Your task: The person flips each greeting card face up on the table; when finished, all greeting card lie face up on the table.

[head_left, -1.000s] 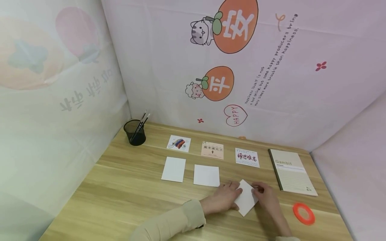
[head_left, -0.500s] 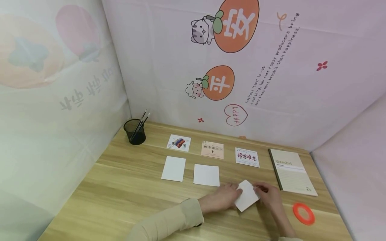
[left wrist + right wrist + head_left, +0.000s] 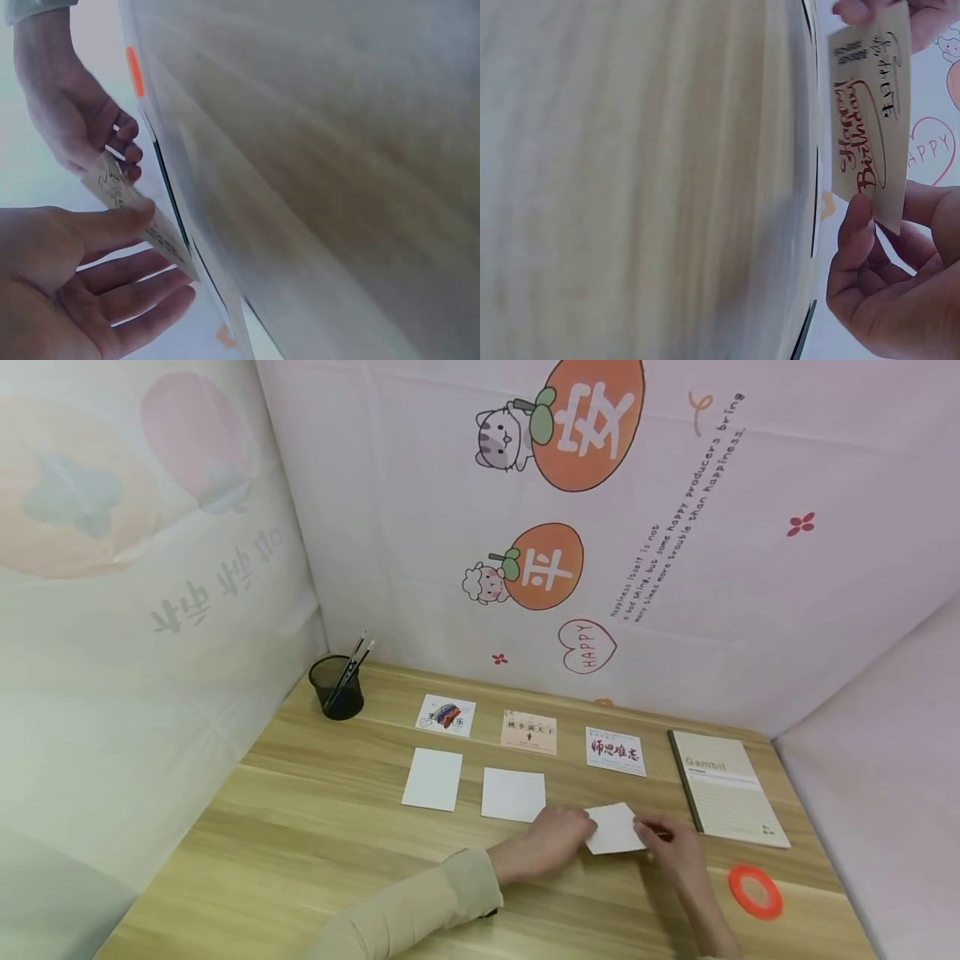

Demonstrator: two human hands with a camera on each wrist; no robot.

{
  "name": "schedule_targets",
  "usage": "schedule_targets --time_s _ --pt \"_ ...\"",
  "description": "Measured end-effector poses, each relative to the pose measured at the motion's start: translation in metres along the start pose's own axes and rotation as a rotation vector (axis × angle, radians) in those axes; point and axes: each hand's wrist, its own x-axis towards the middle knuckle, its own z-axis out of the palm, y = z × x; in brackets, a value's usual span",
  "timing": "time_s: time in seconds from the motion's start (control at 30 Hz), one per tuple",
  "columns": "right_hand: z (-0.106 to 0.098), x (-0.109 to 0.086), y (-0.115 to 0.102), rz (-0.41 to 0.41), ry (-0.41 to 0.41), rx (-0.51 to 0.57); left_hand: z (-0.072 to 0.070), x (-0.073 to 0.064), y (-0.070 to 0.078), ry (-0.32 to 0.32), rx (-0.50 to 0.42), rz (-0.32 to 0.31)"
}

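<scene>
One small square card (image 3: 615,829) is held between both hands at the right of the table, its plain white face up in the head view. My left hand (image 3: 551,839) pinches its left edge; in the left wrist view the thumb (image 3: 124,225) lies on the card with fingers behind. My right hand (image 3: 671,852) pinches the right edge between thumb and fingertips. Seen from the right wrist, the card's underside (image 3: 862,142) carries red "Happy Birthday" lettering and black writing, raised off the wooden table. Just left of my left hand lies a white card (image 3: 513,792).
Another white card (image 3: 432,780) lies further left. Behind are three printed cards: a colourful one (image 3: 446,716), a peach one (image 3: 528,732) and a red-lettered one (image 3: 615,752). A notebook (image 3: 727,785), an orange-red ring (image 3: 755,892) and a black mesh pen cup (image 3: 337,689) surround them.
The card between the hands has turned from a diagonal position to a flatter, more level one and shifted slightly away from me. My left hand has turned with it, fingers now more curled.
</scene>
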Motion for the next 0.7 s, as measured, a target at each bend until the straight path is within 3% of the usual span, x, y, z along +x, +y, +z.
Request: schedule_targets --time_s 0.27,0.53,0.7 --pt "0.002 0.0 0.004 -0.002 0.026 0.001 -0.009 0.003 -0.008 0.141 0.006 0.008" --pt "0.001 -0.004 0.001 0.037 0.013 0.028 -0.017 0.005 -0.013 0.18 0.015 -0.011" --pt "0.001 -0.005 -0.003 0.091 -0.007 0.102 -0.02 0.004 -0.016 0.211 0.001 -0.026"
